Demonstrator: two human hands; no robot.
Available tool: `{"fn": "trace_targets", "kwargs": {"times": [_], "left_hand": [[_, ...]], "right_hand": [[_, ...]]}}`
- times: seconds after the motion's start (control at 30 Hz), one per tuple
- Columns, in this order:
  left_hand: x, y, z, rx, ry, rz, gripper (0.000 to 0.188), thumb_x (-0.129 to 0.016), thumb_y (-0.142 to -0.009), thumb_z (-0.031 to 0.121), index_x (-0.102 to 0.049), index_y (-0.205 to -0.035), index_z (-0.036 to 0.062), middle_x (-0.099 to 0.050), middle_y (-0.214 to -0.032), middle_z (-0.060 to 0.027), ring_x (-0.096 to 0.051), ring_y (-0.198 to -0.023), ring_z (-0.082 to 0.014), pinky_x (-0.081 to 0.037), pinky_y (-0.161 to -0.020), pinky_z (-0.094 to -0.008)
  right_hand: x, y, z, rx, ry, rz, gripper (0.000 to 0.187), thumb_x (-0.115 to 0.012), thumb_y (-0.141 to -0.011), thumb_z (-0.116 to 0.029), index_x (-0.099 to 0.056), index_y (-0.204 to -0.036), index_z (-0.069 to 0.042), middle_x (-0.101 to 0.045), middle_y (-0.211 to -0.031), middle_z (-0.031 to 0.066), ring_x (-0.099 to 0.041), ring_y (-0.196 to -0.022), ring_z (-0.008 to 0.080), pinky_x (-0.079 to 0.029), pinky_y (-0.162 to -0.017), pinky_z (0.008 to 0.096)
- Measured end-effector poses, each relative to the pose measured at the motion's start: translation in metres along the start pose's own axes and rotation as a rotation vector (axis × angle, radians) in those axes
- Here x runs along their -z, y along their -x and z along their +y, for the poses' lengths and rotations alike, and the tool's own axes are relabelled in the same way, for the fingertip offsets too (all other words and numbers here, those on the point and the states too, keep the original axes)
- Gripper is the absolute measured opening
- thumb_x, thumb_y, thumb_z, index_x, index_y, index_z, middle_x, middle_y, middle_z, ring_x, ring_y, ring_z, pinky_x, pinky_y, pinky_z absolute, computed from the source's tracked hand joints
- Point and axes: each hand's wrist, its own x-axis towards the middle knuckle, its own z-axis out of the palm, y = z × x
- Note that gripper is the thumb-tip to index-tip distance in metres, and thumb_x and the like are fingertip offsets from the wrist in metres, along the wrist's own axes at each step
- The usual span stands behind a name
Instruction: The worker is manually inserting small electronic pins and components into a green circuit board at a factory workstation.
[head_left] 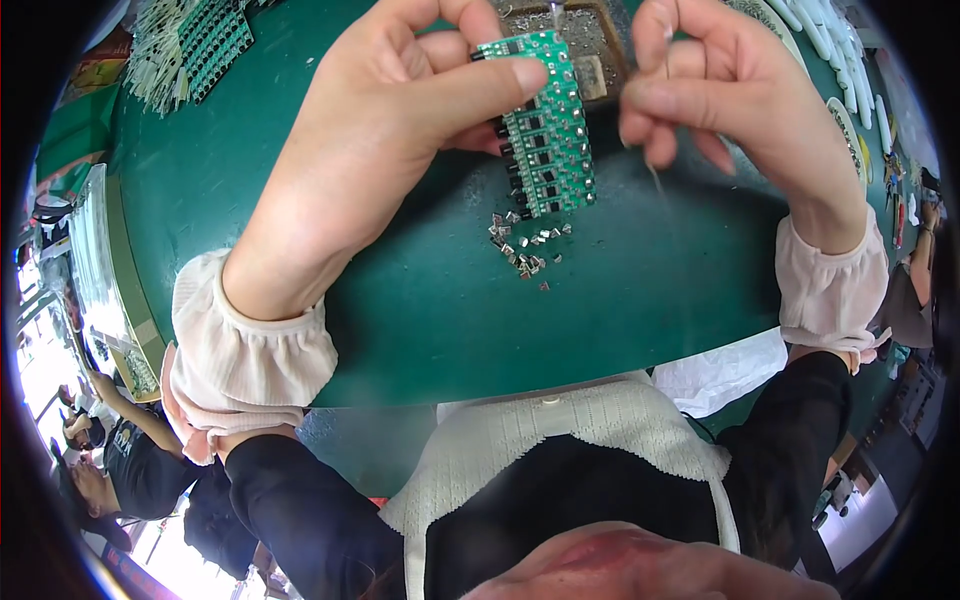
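My left hand (410,110) holds a green circuit board panel (555,140) by its upper left edge, thumb pressed on its face. Rows of small black parts line the board's left side, and shiny solder spots run along its right. To the right of the panel, my right hand (700,95) pinches a thin wire between thumb and fingers, apart from the board; its loose end hangs below the fingers, and its material is hard to tell. Just below the panel's lower edge, small shiny metal pieces (525,262) lie scattered on the green table (500,345).
Behind the panel sits a brown tray (612,35) with debris and a small block. Another board panel (215,40) lies beside bundled white wires (155,70) at far left. White tubes (825,35) lie at far right. A white plastic bag (720,372) hangs near the table's front edge.
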Motion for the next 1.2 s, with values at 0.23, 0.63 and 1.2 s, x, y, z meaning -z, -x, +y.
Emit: {"fn": "trace_targets", "kwargs": {"times": [0.23,0.63,1.2], "left_hand": [[-0.064,-0.036,0.053,0.855,-0.222,0.969,0.024,-0.069,-0.094,-0.003,-0.050,-0.104,0.0061,-0.068,-0.093,-0.0051,-0.064,-0.077,-0.0091,-0.052,-0.068,-0.0214],[-0.055,-0.031,0.052,0.728,-0.241,0.875,0.021,-0.069,-0.094,-0.003,-0.051,-0.104,0.0045,-0.069,-0.092,-0.0052,-0.064,-0.077,-0.0075,-0.050,-0.067,-0.0196],[-0.056,-0.033,0.054,0.696,-0.273,0.851,0.022,-0.069,-0.093,-0.006,-0.052,-0.104,0.0027,-0.070,-0.096,-0.0064,-0.064,-0.081,-0.0068,-0.050,-0.072,-0.0194]], "right_hand": [[-0.029,0.002,0.016,0.313,0.260,0.208,0.012,-0.060,-0.103,-0.007,-0.055,-0.110,0.001,-0.061,-0.076,0.0013,-0.052,-0.055,0.0042,-0.036,-0.049,0.0196],[-0.029,-0.007,0.029,0.717,0.385,0.323,0.011,-0.062,-0.099,0.000,-0.052,-0.104,0.003,-0.058,-0.078,0.0005,-0.048,-0.058,-0.0002,-0.032,-0.051,0.0165],[-0.033,-0.005,0.026,0.849,0.591,0.381,0.012,-0.064,-0.098,0.000,-0.055,-0.105,0.004,-0.060,-0.075,0.0005,-0.050,-0.057,0.0006,-0.034,-0.051,0.0168]]}}
